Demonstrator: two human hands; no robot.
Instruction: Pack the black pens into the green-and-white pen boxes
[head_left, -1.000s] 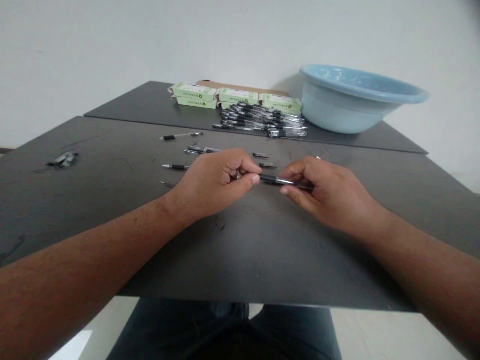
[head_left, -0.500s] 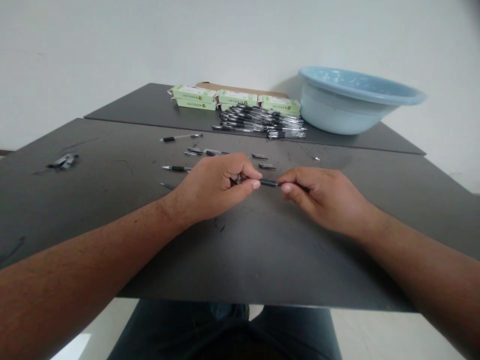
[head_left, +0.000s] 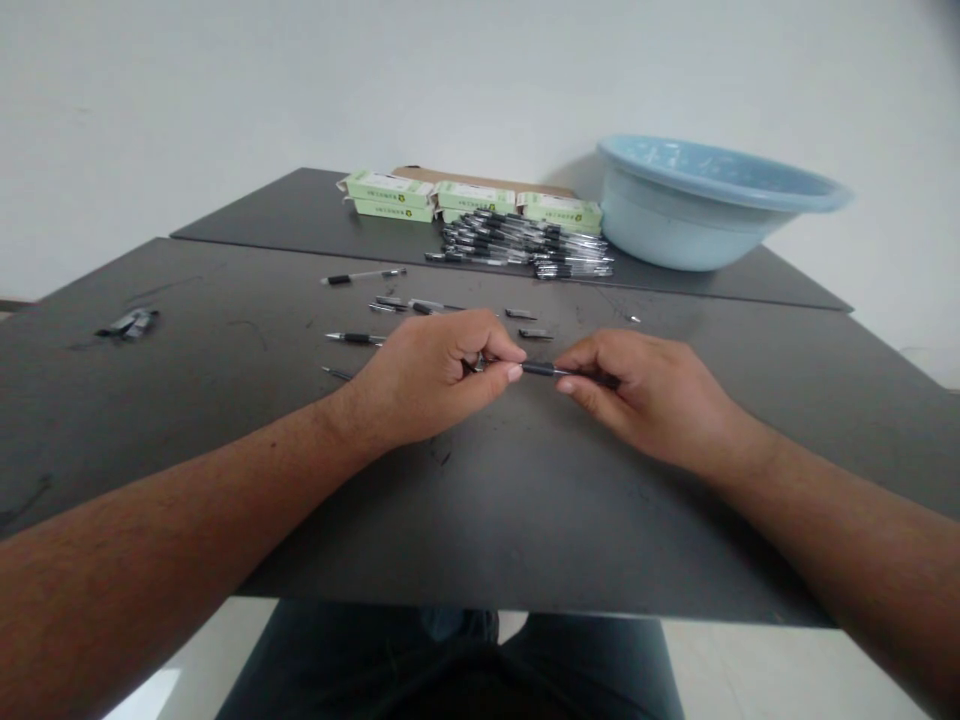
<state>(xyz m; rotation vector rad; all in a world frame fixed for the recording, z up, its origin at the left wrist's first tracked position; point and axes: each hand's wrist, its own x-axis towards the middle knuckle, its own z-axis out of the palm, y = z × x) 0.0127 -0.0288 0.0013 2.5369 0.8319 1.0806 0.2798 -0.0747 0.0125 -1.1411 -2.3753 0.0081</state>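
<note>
Over the dark table [head_left: 510, 510], the left hand [head_left: 439, 375] pinches the pen [head_left: 537, 369] on one side of its black grip [head_left: 540, 370], the right hand [head_left: 651, 392] clasps the other side, and two caps [head_left: 535, 334] lie just beyond them!

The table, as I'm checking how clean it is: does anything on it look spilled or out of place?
Dark smears, perhaps ink, mark the table at the left, making it look soiled. A crumpled-looking scrap also lies there, apart from the pens.
</note>
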